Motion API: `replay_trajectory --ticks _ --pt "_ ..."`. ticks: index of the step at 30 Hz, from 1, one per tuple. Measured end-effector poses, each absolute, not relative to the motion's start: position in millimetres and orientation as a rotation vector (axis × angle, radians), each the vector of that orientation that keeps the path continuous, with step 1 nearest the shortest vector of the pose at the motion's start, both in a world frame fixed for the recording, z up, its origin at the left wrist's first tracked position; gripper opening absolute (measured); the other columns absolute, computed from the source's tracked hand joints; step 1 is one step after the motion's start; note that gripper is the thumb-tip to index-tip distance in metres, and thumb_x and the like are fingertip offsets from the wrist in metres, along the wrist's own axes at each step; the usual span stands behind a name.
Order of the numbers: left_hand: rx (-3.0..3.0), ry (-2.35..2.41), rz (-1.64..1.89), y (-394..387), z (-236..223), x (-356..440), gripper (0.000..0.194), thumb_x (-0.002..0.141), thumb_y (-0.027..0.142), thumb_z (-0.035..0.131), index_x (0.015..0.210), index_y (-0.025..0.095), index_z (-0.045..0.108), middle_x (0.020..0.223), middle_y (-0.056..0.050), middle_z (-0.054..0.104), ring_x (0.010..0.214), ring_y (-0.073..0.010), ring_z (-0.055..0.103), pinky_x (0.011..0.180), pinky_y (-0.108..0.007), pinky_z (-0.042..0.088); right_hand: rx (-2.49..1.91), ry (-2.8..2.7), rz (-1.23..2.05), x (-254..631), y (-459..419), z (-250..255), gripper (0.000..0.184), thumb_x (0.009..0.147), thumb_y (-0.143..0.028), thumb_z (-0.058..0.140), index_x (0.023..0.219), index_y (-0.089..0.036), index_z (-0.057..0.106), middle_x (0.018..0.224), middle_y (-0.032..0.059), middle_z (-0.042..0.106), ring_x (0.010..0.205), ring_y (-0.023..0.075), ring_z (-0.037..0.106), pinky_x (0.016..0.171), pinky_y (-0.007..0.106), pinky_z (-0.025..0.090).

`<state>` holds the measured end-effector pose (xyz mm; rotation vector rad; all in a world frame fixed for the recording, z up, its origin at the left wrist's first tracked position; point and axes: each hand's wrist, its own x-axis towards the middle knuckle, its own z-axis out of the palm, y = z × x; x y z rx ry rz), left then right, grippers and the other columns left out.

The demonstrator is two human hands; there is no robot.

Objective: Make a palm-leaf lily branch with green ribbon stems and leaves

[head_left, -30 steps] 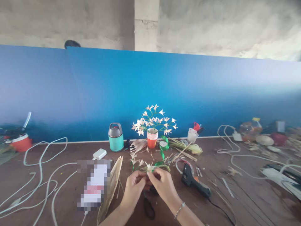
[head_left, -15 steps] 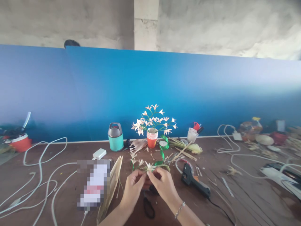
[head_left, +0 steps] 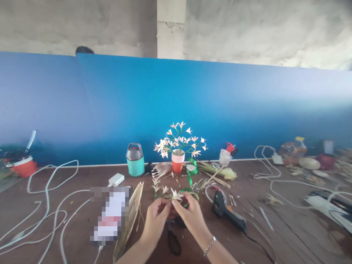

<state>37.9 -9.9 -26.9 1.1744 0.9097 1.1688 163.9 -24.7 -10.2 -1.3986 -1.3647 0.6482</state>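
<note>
Both hands meet low in the middle of the head view, fingers pinched around a pale artificial flower point(head_left: 176, 194). My left hand point(head_left: 156, 216) closes on the flower's lower part from the left. My right hand point(head_left: 189, 211), with a bracelet at the wrist, pinches it from the right with thumb and fingers. The fingertips hide the flower's base. Just behind the left fingers are more small pale flowers point(head_left: 156, 188) on a green stem. Green ribbon point(head_left: 189, 179) curls down from its roll behind the right hand.
An orange-and-white cup point(head_left: 178, 165) holds a spray of finished flowers. A black glue gun point(head_left: 228, 212) lies right of my hands, its cord running forward. Left are a dried husk point(head_left: 130, 216), a blurred phone point(head_left: 110, 216), a teal container point(head_left: 135, 165) and white cables. Scissors point(head_left: 173, 238) lie below my hands.
The pale flower has tilted slightly to the right between my fingers, and the right fingers have shifted a little upward. The left hand stays almost where it was.
</note>
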Motion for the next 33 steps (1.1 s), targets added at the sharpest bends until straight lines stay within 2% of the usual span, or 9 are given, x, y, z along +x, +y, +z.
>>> replay_trajectory --ticks 5,9,14,23,33 --pt "1.239 1.01 1.241 -9.2 -30.8 37.4 0.021 0.074 0.036 0.058 0.071 0.015 0.061 0.064 -0.002 0.065 0.06 -0.0169 0.06 0.057 -0.026 0.05 -1.444 -1.365 0.519 164.2 -30.2 -10.4 0.011 0.071 -0.028 0.06 0.072 -0.018 0.055 0.069 0.0021 0.061 0.065 0.0179 0.056 0.061 0.025 0.044" --pt "1.328 1.079 1.278 -9.2 -30.8 36.4 0.021 0.075 0.036 0.056 0.073 0.016 0.061 0.065 -0.003 0.066 0.063 -0.0187 0.061 0.057 -0.027 0.05 -1.416 -1.384 0.646 159.8 -31.3 -13.9 0.018 0.076 -0.031 0.055 0.066 -0.017 0.062 0.065 0.004 0.064 0.063 0.0186 0.059 0.058 0.025 0.045" --pt "1.452 1.105 1.299 -15.8 -24.8 38.2 0.018 0.075 0.033 0.055 0.072 0.017 0.063 0.067 -0.003 0.066 0.065 -0.0189 0.063 0.061 -0.026 0.051 -1.387 -1.275 0.725 155.1 -29.3 -17.0 0.02 0.075 -0.031 0.057 0.068 -0.016 0.067 0.069 0.0065 0.069 0.066 0.0212 0.063 0.06 0.026 0.048" --pt "1.514 1.08 1.297 -19.4 -22.0 39.7 0.018 0.076 0.033 0.056 0.071 0.018 0.065 0.068 -0.003 0.068 0.065 -0.019 0.063 0.063 -0.025 0.05 -1.29 -1.13 0.875 155.3 -26.9 -18.9 0.021 0.07 -0.036 0.062 0.063 -0.016 0.065 0.062 0.0054 0.067 0.062 0.0218 0.062 0.055 0.028 0.049" --pt "1.684 1.083 1.264 -22.5 -27.5 40.0 0.02 0.08 0.032 0.053 0.079 0.018 0.067 0.074 -0.005 0.068 0.068 -0.018 0.062 0.064 -0.023 0.048 -1.26 -1.037 0.887 151.9 -30.6 -19.3 0.024 0.068 -0.037 0.063 0.06 -0.014 0.06 0.057 0.0032 0.061 0.056 0.017 0.055 0.052 0.025 0.044"
